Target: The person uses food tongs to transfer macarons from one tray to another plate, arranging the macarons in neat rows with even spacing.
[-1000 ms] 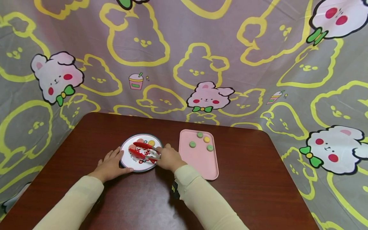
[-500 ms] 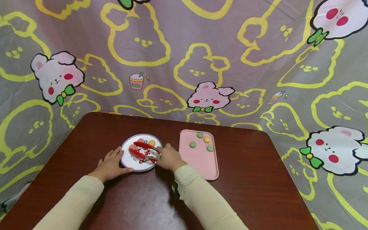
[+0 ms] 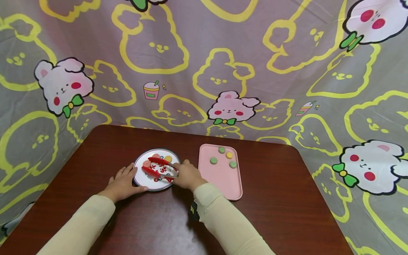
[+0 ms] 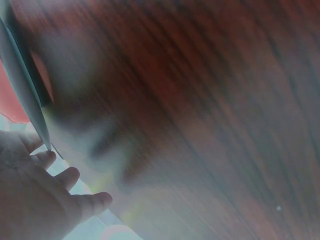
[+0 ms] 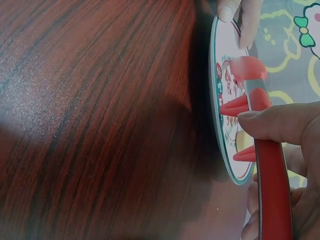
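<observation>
By the left hand (image 3: 122, 183), fingers extended, the rim of the round, white, dark-edged plate (image 3: 151, 185) is touched; should this contact be slackened, the plate could be dragged across the brown wood-grain counter (image 3: 143, 219). The leftmost small, round, pink disc (image 3: 146, 163) on the plate, lying near the spread tips of the red-and-silver tongs (image 3: 152, 173) grasped in the right hand (image 3: 188, 175), could be squeezed out sideways if the tips are closed off-centre.
</observation>
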`<control>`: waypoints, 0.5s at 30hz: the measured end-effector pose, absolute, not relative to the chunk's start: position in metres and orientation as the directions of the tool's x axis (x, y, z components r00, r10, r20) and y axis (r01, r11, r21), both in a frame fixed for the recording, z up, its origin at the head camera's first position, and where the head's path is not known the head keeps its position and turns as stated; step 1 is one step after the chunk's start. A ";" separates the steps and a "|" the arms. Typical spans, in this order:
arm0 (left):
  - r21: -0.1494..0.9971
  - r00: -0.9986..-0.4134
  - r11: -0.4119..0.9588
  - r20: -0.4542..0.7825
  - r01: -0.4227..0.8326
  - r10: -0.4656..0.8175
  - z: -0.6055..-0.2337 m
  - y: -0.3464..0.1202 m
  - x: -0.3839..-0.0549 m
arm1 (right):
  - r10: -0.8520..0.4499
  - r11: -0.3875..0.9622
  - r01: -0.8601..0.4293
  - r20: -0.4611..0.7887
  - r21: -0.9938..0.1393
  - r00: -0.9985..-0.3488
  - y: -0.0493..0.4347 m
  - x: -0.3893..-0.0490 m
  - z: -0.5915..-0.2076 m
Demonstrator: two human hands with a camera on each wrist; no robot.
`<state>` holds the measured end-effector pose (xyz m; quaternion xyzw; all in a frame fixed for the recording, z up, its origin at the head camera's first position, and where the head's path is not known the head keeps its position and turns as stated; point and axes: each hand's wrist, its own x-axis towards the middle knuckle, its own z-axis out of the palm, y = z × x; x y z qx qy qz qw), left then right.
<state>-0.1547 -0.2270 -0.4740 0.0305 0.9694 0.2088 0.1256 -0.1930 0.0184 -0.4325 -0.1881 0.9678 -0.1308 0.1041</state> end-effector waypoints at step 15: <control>0.424 -0.967 0.906 -0.229 0.004 0.111 -0.476 -0.227 -0.155 | -0.398 0.889 -0.348 -0.127 -0.297 -0.909 0.020 -0.192 -0.437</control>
